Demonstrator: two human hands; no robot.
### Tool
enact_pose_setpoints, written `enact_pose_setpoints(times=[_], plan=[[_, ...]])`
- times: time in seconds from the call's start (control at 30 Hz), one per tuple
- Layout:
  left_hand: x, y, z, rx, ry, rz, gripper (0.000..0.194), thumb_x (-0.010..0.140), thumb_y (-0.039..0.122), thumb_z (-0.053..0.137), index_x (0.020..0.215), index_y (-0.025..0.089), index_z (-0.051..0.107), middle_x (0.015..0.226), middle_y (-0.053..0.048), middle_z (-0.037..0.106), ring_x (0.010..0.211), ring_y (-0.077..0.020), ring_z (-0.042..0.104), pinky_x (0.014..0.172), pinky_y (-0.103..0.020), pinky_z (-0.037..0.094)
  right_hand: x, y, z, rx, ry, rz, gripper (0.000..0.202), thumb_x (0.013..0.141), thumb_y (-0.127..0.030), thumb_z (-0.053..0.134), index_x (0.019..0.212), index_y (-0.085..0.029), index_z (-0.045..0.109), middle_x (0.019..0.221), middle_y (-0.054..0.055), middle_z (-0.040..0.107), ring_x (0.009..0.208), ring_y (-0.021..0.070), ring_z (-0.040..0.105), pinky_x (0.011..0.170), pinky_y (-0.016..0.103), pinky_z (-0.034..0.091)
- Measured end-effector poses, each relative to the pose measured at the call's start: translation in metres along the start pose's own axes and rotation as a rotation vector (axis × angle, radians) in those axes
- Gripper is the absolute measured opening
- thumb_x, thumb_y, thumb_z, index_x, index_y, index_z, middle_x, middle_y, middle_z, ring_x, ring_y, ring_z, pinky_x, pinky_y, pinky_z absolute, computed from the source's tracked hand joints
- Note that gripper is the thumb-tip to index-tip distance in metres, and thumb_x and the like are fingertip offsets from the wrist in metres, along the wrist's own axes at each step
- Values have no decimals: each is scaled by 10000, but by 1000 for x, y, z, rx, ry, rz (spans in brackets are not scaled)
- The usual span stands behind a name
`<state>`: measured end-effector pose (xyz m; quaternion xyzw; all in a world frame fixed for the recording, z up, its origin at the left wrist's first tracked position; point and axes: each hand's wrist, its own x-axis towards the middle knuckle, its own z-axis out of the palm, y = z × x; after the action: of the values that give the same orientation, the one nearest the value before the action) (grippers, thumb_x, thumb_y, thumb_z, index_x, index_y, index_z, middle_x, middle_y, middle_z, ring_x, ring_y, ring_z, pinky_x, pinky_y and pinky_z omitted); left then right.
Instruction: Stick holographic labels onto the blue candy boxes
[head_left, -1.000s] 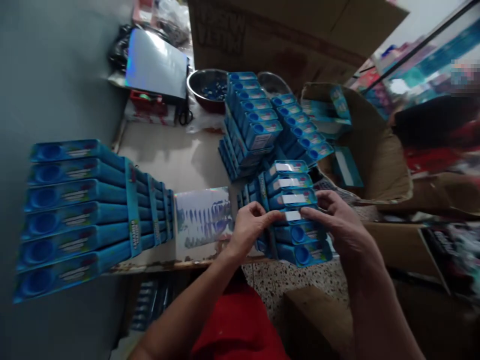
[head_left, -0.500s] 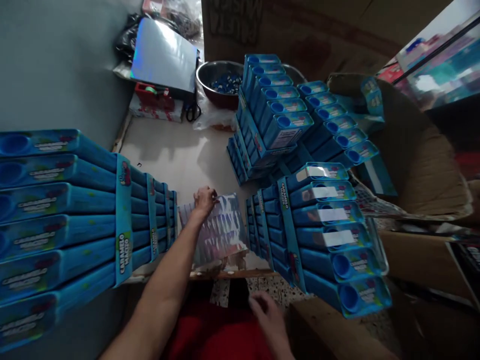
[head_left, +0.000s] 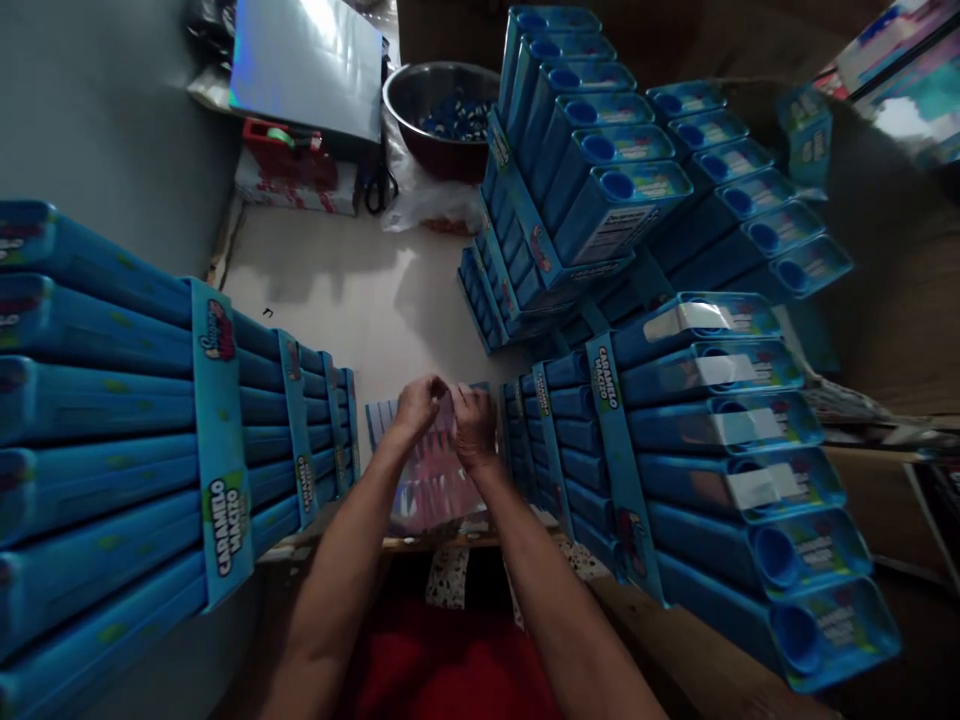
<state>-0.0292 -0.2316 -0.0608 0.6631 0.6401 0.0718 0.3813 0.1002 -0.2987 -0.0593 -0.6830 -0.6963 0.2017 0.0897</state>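
A shiny, see-through plastic sheet or bag [head_left: 435, 480] with pinkish reflections lies at the front edge of the white tabletop. My left hand [head_left: 420, 405] is at its upper part, fingers pinched together. Close beside it, my right hand [head_left: 474, 425] has its fingers bent over the same plastic's upper right part. The fingertips of both hands nearly meet; whatever small thing is between them is too small to make out. Tall stacks of blue boxes flank the hands, one on the left [head_left: 120, 400] and one on the right [head_left: 697, 440].
More blue boxes [head_left: 600, 180] stand at the back right. Behind the tabletop [head_left: 322, 270] are a metal bowl [head_left: 442, 140] of small blue pieces, a red tape dispenser [head_left: 289, 150], black scissors [head_left: 380, 188] and a silvery sheet [head_left: 307, 70]. An open cardboard box is at the right.
My right hand has come up from below the table edge to the plastic, beside my left hand. The view has moved closer, so the box stacks look larger.
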Motion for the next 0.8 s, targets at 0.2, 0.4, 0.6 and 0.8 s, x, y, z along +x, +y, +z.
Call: enact_pose_setpoints(times=[0.2,0.4,0.6,0.8], plan=[[-2,-2,-5,39,9,-96,240,926,199,553,1060,221,750,1122,-74,791,1054,-218,701,871,-283,485,-44,4,3,-21,-29,-52,445,1016,-197,498,1450,-200,596,1393,147,638,1242,313,483,1003,424,344],[-8,7,-11,52,4,-76,275,927,174,543,1087,221,761,1140,-72,790,1091,-229,701,905,-301,471,-59,-8,-20,-18,66,28,308,1040,-336,517,1245,-192,698,1128,139,674,1073,306,530,937,406,361],[-17,17,-14,70,17,-65,285,919,173,559,1097,240,772,1139,-58,794,1103,-225,700,932,-304,467,-7,-8,-33,-115,38,-11,376,1065,-312,471,1396,-242,637,1120,137,654,1053,305,503,884,404,325],[-21,19,-18,95,17,-145,257,937,224,563,1078,216,778,1149,-103,786,1121,-272,694,948,-355,462,-23,-4,-25,-132,-31,-68,341,1037,-231,498,1325,-248,679,1086,116,676,1038,289,518,892,395,308]])
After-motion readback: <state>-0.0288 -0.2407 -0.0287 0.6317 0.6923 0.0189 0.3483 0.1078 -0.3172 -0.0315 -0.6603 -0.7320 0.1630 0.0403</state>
